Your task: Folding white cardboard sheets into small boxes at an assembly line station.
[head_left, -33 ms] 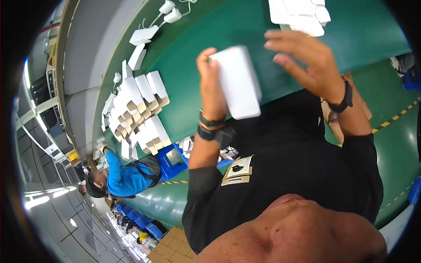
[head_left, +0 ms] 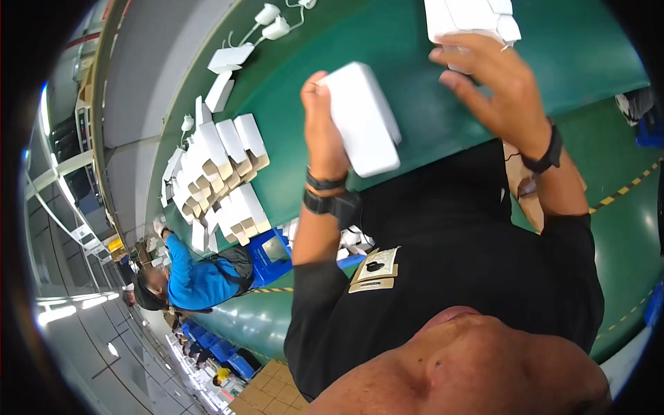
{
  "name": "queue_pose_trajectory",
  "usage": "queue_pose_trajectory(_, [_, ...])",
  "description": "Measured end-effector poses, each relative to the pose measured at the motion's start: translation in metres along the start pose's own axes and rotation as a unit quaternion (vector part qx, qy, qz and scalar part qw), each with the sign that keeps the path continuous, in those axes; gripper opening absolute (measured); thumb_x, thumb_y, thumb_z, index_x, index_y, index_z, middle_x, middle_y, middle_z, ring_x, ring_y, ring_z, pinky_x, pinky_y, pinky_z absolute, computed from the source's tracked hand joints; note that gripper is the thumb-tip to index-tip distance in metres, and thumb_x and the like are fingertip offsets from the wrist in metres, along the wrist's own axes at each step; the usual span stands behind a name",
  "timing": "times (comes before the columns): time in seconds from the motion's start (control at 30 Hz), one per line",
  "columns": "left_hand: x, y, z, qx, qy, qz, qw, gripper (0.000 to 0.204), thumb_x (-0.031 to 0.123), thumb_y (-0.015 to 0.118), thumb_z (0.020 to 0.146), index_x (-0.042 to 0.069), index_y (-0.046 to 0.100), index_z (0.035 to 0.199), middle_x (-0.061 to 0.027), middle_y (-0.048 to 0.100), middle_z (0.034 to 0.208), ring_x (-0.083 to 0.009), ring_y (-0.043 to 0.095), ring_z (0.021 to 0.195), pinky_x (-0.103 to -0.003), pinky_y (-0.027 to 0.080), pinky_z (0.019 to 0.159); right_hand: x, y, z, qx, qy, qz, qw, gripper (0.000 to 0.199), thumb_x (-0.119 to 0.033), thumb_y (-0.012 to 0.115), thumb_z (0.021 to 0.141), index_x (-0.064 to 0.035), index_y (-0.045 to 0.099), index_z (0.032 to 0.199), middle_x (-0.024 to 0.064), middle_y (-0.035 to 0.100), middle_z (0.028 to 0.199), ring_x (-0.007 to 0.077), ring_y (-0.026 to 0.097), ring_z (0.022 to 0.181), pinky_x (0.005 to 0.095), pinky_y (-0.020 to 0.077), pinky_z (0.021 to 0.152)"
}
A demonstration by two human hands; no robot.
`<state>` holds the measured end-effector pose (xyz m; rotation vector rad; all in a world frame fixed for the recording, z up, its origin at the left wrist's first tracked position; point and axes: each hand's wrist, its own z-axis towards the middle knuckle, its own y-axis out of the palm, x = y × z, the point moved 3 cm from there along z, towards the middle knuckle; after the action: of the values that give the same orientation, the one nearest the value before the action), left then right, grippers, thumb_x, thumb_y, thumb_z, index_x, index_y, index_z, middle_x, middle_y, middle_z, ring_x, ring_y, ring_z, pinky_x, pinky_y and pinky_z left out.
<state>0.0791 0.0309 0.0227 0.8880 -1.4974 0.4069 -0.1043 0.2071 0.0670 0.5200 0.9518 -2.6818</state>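
Note:
My left hand (head_left: 324, 135) is closed around one side of a white box (head_left: 361, 121), keeping it tilted above the green work surface (head_left: 294, 131). What lies under the box is hidden. To the right, my right hand (head_left: 503, 93) has its fingers stretched out and apart. Its fingertips reach the near edge of a pile of flat white pieces (head_left: 470, 17), partly covering it; I cannot tell whether they touch. Nothing clearly shows in that hand.
Rows of white boxes with brown open ends (head_left: 242, 153) stand at the left. White plug adapters (head_left: 275, 29) with cables lie along the far edge. A blue bin (head_left: 268, 254) sits below the table, near a person in a blue top (head_left: 207, 282).
My left hand has shifted a little left and away from me with the white box. My right hand has moved slightly right, closer to the pile of white pieces.

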Motion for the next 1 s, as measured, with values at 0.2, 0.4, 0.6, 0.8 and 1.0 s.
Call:
queue_pose_trajectory(0.2, [0.042,-0.046,0.134,0.084,0.123,-0.047,0.988,0.038,0.025,0.052,0.102,0.007,0.035,0.130,-0.0098,0.056,0.114,-0.0235,0.059,0.103,-0.041,0.055,0.086,0.075,-0.013,0.018,-0.088,0.034,-0.255,0.962,0.050,-0.035,0.068,0.088,-0.0100,0.059,0.131,0.0216,0.052,0.139,0.0425,0.049,0.127,0.0482,0.0413,0.104])
queue_pose_trajectory(0.4, [0.052,-0.094,0.243,0.214,0.104,-0.012,0.971,0.043,0.026,0.058,0.095,0.007,0.044,0.131,-0.0142,0.057,0.117,-0.0261,0.058,0.102,-0.043,0.050,0.084,0.077,-0.003,0.012,-0.119,0.088,-0.232,0.961,0.055,-0.041,0.065,0.087,-0.0079,0.058,0.130,0.0279,0.050,0.137,0.0503,0.046,0.127,0.0506,0.0434,0.102])
queue_pose_trajectory(0.6, [0.036,-0.086,0.211,0.225,0.247,0.191,0.923,0.048,0.023,0.061,0.094,0.002,0.047,0.135,-0.0160,0.058,0.121,-0.0250,0.057,0.109,-0.036,0.047,0.093,0.069,-0.013,0.009,-0.088,0.114,-0.194,0.970,0.038,-0.030,0.058,0.093,-0.0015,0.064,0.118,0.0256,0.062,0.123,0.0450,0.054,0.120,0.0485,0.0442,0.100])
queue_pose_trajectory(0.8, [0.019,0.040,0.047,-0.104,0.110,-0.039,0.988,0.039,0.031,0.057,0.100,0.003,0.052,0.126,-0.0103,0.060,0.122,-0.0194,0.059,0.109,-0.035,0.048,0.091,0.042,-0.040,0.002,0.023,0.057,-0.288,0.956,0.025,-0.016,0.049,0.101,-0.0030,0.069,0.109,0.0133,0.069,0.116,0.0327,0.063,0.112,0.0476,0.0456,0.097])
queue_pose_trajectory(1.0, [0.002,0.097,-0.021,-0.277,-0.017,-0.214,0.937,0.105,0.081,0.035,0.088,-0.001,0.020,0.152,-0.0252,0.040,0.147,-0.0377,0.047,0.131,-0.046,0.040,0.110,-0.075,-0.015,-0.014,0.029,-0.075,-0.085,0.993,0.023,-0.011,0.060,0.092,-0.0013,0.068,0.111,0.0136,0.069,0.112,0.0319,0.064,0.111,0.0497,0.0453,0.100])
